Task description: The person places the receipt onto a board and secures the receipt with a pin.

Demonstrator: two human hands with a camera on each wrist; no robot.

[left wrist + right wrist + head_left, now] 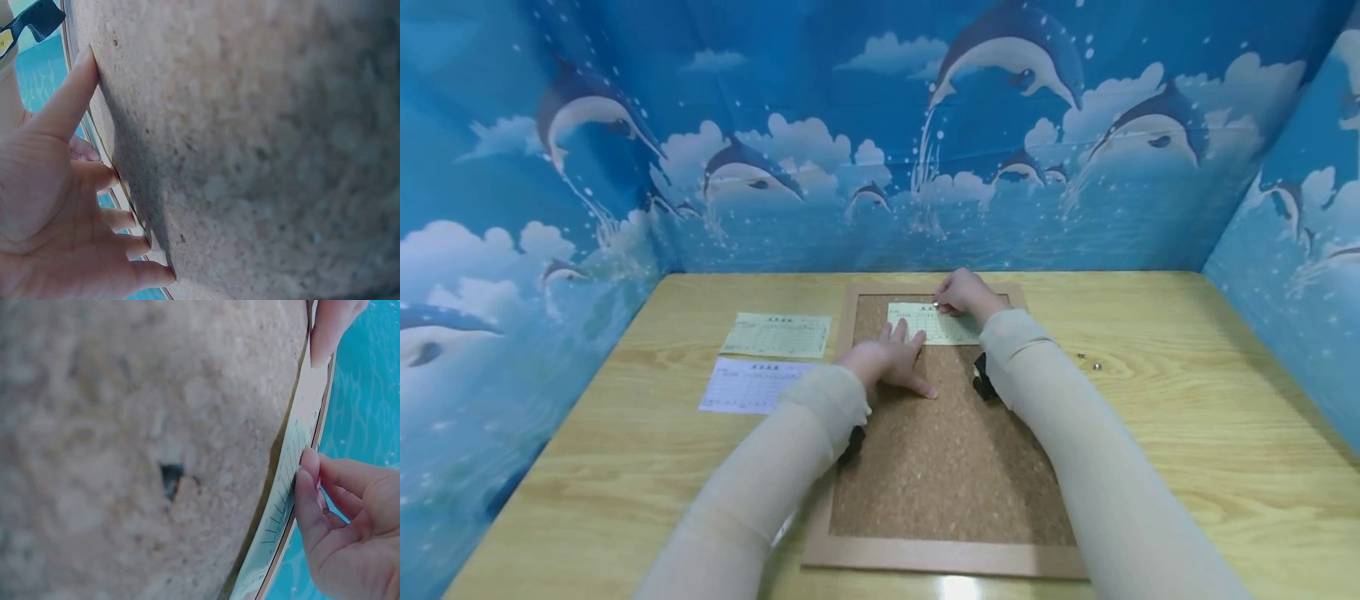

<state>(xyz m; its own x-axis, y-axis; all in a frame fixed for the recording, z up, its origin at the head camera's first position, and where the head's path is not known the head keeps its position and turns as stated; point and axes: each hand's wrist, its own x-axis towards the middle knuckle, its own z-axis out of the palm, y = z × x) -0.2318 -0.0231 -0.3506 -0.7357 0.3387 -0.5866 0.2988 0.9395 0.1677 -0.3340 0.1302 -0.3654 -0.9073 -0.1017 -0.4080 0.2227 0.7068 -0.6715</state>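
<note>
A light green printed form (953, 333) lies across the upper part of a wood-framed corkboard (955, 467). Near its top edge, the thumb and index finger of my right hand (964, 293) pinch a small shiny pushpin (936, 304). The right wrist view shows that hand (353, 519) with its fingertips together at the form's surface, mostly hiding the pin. My left hand (891, 360) is spread flat-fingered, with fingertips at the form's lower left corner and the thumb on the cork. In the left wrist view the fingers of this hand (69, 212) are extended and hold nothing.
Left of the board, another green form (777, 335) and a white form (752, 385) lie on the wooden table (1210, 433). Two small metal pins, one of them shiny (1097, 367), rest right of the board. Dolphin-print cloth (850, 125) encloses the table's back and sides.
</note>
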